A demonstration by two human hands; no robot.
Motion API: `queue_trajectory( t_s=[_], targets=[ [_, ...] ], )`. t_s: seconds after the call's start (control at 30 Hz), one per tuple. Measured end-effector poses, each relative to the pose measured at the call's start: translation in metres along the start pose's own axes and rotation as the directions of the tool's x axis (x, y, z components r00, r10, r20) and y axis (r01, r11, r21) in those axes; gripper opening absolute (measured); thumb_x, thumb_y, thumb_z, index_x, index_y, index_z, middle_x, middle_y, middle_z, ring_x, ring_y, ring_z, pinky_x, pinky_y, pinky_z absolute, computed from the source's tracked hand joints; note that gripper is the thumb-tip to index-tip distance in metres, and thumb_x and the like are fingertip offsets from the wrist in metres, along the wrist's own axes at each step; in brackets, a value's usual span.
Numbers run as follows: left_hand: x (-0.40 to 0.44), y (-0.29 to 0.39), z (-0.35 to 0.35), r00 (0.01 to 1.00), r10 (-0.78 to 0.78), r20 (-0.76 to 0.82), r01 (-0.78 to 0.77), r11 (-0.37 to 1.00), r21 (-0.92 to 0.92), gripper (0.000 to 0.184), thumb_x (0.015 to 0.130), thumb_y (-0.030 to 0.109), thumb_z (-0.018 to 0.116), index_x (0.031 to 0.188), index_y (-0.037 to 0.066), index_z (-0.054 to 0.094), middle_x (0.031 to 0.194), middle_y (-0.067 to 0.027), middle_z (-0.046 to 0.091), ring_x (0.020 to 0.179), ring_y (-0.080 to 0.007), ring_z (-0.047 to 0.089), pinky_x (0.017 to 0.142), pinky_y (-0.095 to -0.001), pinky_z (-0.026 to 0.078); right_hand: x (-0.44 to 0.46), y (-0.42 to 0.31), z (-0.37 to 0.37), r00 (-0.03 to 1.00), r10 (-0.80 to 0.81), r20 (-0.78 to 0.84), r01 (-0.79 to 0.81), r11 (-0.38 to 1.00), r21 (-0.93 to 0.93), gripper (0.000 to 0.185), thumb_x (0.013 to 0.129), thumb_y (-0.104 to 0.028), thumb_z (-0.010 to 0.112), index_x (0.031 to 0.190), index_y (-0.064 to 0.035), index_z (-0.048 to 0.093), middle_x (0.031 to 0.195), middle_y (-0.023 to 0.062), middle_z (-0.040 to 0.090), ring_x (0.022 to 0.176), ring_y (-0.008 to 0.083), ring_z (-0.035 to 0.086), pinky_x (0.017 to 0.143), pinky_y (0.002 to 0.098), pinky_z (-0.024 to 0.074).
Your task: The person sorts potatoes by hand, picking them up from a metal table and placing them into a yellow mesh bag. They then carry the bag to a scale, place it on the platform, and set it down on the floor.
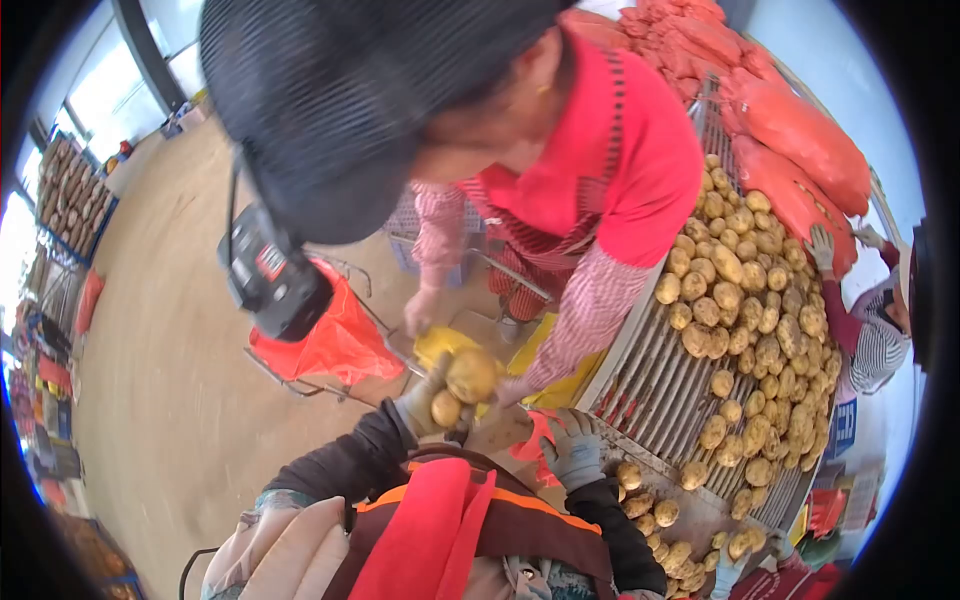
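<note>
Now our left hand [422,398] curls half-closed round potatoes [470,376]; our right hand [573,450] spreads loosely beside red plastic [541,434], nothing visibly gripped. We'd best cradle potatoes from below, fingers snug, clear of co-worker's hand [420,312] just beyond.

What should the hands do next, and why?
Perhaps the right hand could reach over to steady the big potato: the left hand seems to have it and a smaller potato bunched together, while the right hand, near the slatted rack, shows no potato.
</note>
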State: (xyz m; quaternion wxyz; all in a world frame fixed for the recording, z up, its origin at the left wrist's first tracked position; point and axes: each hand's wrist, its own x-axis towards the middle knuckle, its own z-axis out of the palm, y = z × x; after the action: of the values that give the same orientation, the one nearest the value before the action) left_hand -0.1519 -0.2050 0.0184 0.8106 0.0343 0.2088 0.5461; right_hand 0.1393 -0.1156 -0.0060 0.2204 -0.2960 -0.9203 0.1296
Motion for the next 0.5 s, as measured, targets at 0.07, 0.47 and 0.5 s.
queue_trajectory(
  t_s=[0.07, 0.47, 0.5],
  targets=[
    [-0.016, 0.021, 0.001, 0.991, 0.118, -0.068, -0.117, 0.993, 0.018, 0.083, 0.075, 0.076, 0.051, 0.123, 0.008, 0.052, 0.1, -0.0119, 0.066, 0.068, -0.0194, 0.063, 0.054, -0.0318, 0.05, -0.006, 0.002, 0.006, 0.993, -0.117, 0.031, 0.12, 0.988, -0.096, 0.029, 0.073, -0.024, 0.069, 0.096, -0.009, 0.061, 0.11, 0.0091, 0.058, 0.112, 0.0316, 0.05, 0.095, 0.0501, 0.0364],
    [-0.047, 0.05, -0.062, 0.897, 0.286, -0.338, -0.343, 0.931, -0.123, 0.072, 0.081, 0.066, 0.055, 0.129, 0.012, 0.048, 0.118, -0.0134, 0.059, 0.071, -0.0163, 0.061, 0.062, -0.0296, 0.054, -0.009, 0.005, 0.017, 0.988, -0.099, 0.12, 0.117, 0.98, -0.162, 0.02, 0.069, -0.025, 0.07, 0.08, -0.01, 0.061, 0.094, 0.0054, 0.061, 0.106, 0.0277, 0.053, 0.097, 0.0531, 0.0339],
    [-0.048, 0.058, -0.065, 0.898, 0.284, -0.336, -0.341, 0.932, -0.122, 0.072, 0.081, 0.066, 0.055, 0.129, 0.012, 0.048, 0.118, -0.0134, 0.059, 0.071, -0.0163, 0.061, 0.062, -0.0296, 0.054, -0.006, 0.001, 0.013, 0.986, -0.099, 0.136, 0.122, 0.977, -0.174, 0.019, 0.069, -0.024, 0.071, 0.079, -0.0101, 0.062, 0.091, 0.005, 0.061, 0.105, 0.0276, 0.053, 0.096, 0.0531, 0.0343]
  ],
)
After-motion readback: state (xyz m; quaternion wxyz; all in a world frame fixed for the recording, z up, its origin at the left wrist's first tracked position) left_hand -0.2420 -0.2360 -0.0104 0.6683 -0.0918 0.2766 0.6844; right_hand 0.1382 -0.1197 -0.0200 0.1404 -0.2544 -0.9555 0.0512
